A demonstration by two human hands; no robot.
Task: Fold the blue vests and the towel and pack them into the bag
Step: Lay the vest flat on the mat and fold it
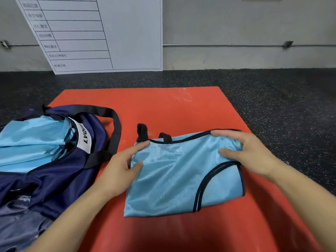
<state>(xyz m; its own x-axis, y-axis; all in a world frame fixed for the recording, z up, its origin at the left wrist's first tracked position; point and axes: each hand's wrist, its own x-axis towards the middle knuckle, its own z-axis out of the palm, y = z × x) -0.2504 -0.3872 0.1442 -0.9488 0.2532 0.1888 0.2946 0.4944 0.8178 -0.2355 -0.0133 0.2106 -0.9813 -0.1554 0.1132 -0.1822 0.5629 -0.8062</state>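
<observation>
A light blue vest [178, 171] with dark trim lies folded on the red mat [145, 106], its black straps sticking out at the far edge. My left hand [123, 168] pinches the vest's left edge between thumb and fingers. My right hand [249, 151] grips the bunched fabric at the vest's far right corner. The navy bag [60, 171] lies open at the left, half on the mat, with folded light blue fabric [31, 142] inside it. No towel is visible.
The bag's black strap [114, 128] loops onto the mat toward the vest. A white board with a printed table [94, 33] leans against the grey wall behind. Dark speckled floor [272, 99] surrounds the mat.
</observation>
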